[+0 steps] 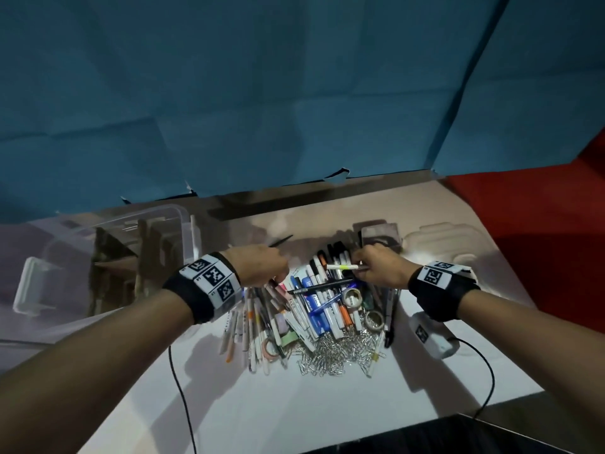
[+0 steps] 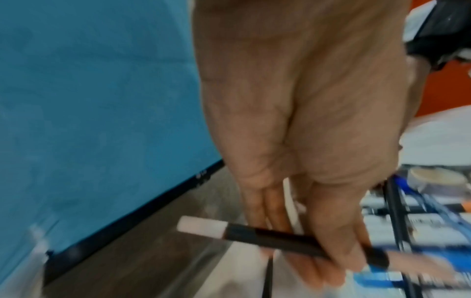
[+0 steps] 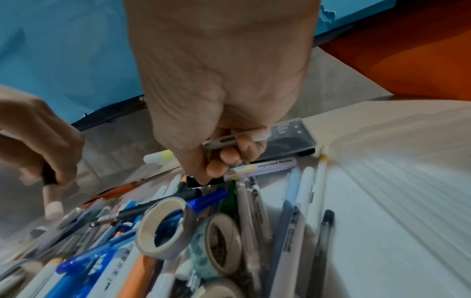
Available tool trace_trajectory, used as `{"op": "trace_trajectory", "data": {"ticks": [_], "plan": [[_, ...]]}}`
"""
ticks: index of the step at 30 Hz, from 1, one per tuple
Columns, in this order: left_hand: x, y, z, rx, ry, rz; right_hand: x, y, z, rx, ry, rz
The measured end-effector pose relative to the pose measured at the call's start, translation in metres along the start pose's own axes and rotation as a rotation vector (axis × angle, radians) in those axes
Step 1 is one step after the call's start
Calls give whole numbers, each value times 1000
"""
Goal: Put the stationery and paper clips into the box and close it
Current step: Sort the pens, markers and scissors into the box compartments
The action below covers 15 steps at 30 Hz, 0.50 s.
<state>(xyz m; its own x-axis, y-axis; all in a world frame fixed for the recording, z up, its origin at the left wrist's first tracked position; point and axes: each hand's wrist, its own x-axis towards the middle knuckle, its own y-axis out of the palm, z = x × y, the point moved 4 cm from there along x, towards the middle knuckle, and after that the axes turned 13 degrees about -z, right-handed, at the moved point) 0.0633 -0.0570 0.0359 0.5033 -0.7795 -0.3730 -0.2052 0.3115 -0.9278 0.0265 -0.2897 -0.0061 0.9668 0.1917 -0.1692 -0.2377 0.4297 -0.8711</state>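
The left hand [image 1: 258, 267] is holding a dark pen with a pale cap [image 2: 254, 233], with the fingers curled round it. The right hand [image 1: 376, 268] is gripping a few pens in a bunch, and a white marker with a yellow band [image 1: 342, 266] is sticking out of it sideways. Both hands are hovering over the far end of the big pile of pens [image 1: 314, 306] on the white worktop [image 1: 294, 407].

The clear box [image 1: 108, 263] is sitting open at the left, a little way from the pile. Its lid [image 1: 448, 247] looks like it is lying at the far right, past the pile. A heap of paper clips [image 1: 330, 352] is lying at the near end of the pile, and a few rolls of tape [image 3: 163, 225] are resting on top of the pens.

The bunch in the right hand looks loose. A pen may be slipping out on the way across to the box, because the box is on the other side. It could roll off the worktop.

The rolls of tape are sitting on round pens, so pulling pens from under them could send a roll rolling away.

The paper clips are tiny and many. Grabbing them in fistfuls could be scattering some, and a few might get left behind.

Long pens lying crooked in the box could be stopping the lid from shutting.
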Motion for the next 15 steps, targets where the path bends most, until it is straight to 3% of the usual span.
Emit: {"op": "trace_trajectory", "data": {"ticks": [4, 11, 13, 15], "plan": [[7, -17, 1, 14, -165, -25, -5, 2, 18, 64, -55, -31], [35, -12, -6, -431, -531, -286, -24, 34, 47, -91, -228, 42], [43, 1, -18, -577, -550, -314, -28, 38, 49, -193, -242, 53], [50, 15, -31, -648, -498, -256, -30, 38, 53, -276, -256, 60]]}}
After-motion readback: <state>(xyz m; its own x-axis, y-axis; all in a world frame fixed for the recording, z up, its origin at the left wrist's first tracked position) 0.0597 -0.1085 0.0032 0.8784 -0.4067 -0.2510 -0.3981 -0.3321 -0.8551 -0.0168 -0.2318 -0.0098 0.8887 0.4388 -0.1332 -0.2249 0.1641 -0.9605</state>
